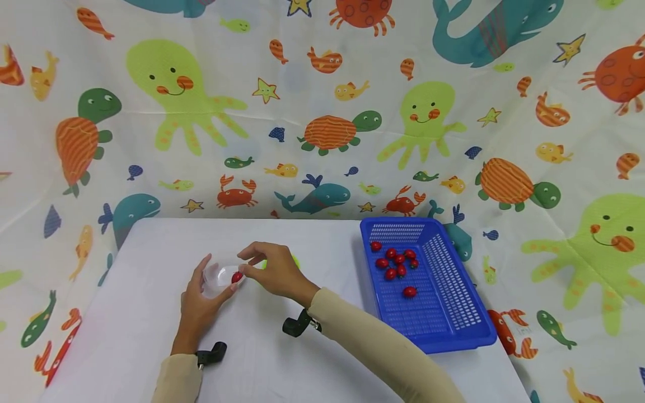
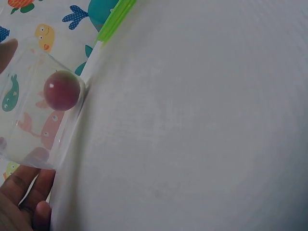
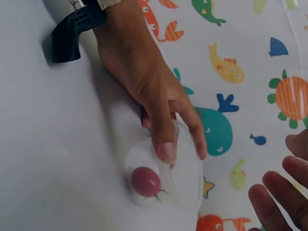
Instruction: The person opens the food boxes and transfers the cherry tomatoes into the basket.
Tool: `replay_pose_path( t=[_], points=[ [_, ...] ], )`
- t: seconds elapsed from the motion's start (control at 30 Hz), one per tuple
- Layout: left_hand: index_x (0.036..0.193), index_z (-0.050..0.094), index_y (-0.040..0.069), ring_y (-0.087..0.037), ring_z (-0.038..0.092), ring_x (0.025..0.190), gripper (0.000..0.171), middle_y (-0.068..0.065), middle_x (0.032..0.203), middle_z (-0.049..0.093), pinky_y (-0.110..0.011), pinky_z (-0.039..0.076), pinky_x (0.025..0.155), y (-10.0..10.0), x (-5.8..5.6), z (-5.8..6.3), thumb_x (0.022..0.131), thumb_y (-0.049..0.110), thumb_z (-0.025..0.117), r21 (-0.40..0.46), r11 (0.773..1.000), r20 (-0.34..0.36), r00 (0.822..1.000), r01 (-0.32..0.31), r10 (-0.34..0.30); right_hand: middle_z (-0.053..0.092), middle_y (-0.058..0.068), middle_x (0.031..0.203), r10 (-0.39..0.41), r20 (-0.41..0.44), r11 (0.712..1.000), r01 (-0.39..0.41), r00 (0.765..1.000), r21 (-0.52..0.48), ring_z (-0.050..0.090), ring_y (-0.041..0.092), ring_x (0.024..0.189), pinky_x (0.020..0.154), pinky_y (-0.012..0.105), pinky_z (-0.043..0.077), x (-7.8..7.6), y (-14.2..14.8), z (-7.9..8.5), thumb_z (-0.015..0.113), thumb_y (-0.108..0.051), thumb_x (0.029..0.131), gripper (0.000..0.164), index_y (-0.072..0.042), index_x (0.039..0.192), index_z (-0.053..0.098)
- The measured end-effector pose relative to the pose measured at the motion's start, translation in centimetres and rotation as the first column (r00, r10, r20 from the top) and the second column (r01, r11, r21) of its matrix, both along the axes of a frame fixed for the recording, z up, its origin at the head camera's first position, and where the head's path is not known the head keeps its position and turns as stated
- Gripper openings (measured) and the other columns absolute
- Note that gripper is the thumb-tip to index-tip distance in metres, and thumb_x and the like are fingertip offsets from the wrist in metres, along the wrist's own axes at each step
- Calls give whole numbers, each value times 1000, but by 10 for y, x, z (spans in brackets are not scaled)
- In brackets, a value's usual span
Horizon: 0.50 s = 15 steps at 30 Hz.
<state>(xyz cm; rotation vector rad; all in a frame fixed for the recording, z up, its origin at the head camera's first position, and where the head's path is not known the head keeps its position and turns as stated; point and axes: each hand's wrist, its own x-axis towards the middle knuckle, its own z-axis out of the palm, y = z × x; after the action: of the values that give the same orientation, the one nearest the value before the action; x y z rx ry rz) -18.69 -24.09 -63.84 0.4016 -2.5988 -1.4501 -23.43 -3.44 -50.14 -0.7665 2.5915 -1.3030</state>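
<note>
My left hand (image 1: 199, 305) holds a clear plastic cup (image 1: 211, 278), thumb on the near side and fingers around the far side. Inside the cup lies one red cherry tomato (image 1: 237, 276), seen through the wall in the left wrist view, where the tomato (image 2: 61, 90) rests low against the side. Over the cup's right rim hovers my right hand (image 1: 279, 271), fingers bent loosely. In the right wrist view its fingers (image 3: 269, 207) are spread with nothing between them. A bright green object (image 1: 295, 261) is mostly hidden behind my right hand.
A blue plastic basket (image 1: 456, 330) stands on the right of the white table (image 1: 252, 358). Several cherry tomatoes (image 1: 410, 292) lie in it. A cloth printed with sea animals (image 1: 297, 157) hangs behind and beside the table. Small black devices (image 1: 297, 324) are strapped to both wrists.
</note>
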Motion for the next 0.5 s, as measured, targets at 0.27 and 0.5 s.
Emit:
replay_pose_path(
  t=[0.27,0.5],
  points=[
    [155,15,50,-41,37,142,101,-6,159,41,-75,33,105,0,0,-1,77,58,79,4,1000,-18,1000,2,-2,69,-16,118,25,21,998,-26,999,54,68,3,102,73,14,56,-4,-15,1,68,-36,94,27,-31,121,68],
    [155,17,50,-42,40,140,100,-6,160,37,-76,32,104,0,1,1,76,60,78,8,1000,-30,1000,-3,3,69,-16,121,60,60,996,-64,996,61,68,9,107,73,13,56,-9,-25,-2,68,-34,95,28,-29,122,67]
  ],
)
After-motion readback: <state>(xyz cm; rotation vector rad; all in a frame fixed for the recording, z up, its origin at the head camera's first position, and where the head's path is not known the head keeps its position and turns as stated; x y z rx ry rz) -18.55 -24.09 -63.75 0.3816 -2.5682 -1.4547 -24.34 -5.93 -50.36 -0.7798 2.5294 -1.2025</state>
